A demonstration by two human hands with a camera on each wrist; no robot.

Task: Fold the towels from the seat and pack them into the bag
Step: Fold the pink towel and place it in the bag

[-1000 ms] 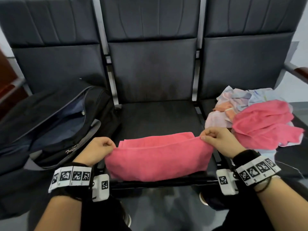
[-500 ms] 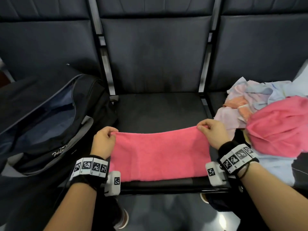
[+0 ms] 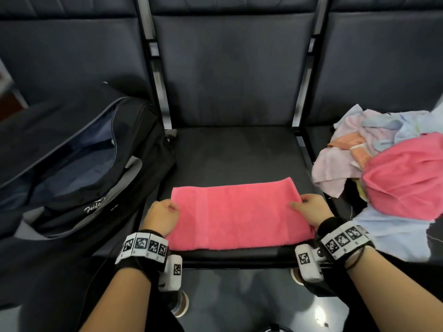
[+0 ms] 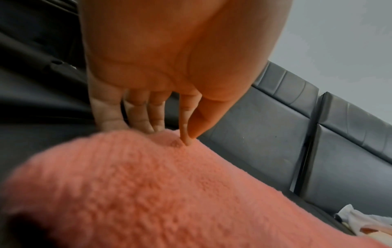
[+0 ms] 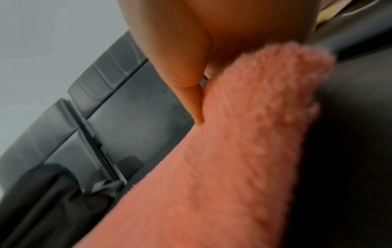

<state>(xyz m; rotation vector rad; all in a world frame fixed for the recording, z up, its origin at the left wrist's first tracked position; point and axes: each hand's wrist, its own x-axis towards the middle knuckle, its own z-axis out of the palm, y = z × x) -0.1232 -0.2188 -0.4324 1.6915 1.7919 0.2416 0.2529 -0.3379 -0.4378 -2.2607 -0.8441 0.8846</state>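
A pink towel (image 3: 237,216) lies folded into a flat band across the front of the middle seat (image 3: 235,154). My left hand (image 3: 165,212) pinches its left end; in the left wrist view the thumb and forefinger (image 4: 184,134) meet on the pile while the other fingers dip behind the towel (image 4: 148,193). My right hand (image 3: 309,209) grips the right end, thumb (image 5: 195,107) on top of the towel (image 5: 233,159) and fingers hidden under it. The dark bag (image 3: 72,164) lies unzipped on the left seat. A heap of loose towels (image 3: 383,159) sits on the right seat.
Metal frame bars (image 3: 158,75) separate the three dark seats. Another pink towel (image 3: 407,183) tops the heap, with pale blue cloth (image 3: 393,233) under it. The back part of the middle seat is bare. Dark floor lies below the seat's front edge.
Both hands have brought the towel's top edge down and forward, so it now lies flat and folded on the seat. The hands have slid to its side ends.
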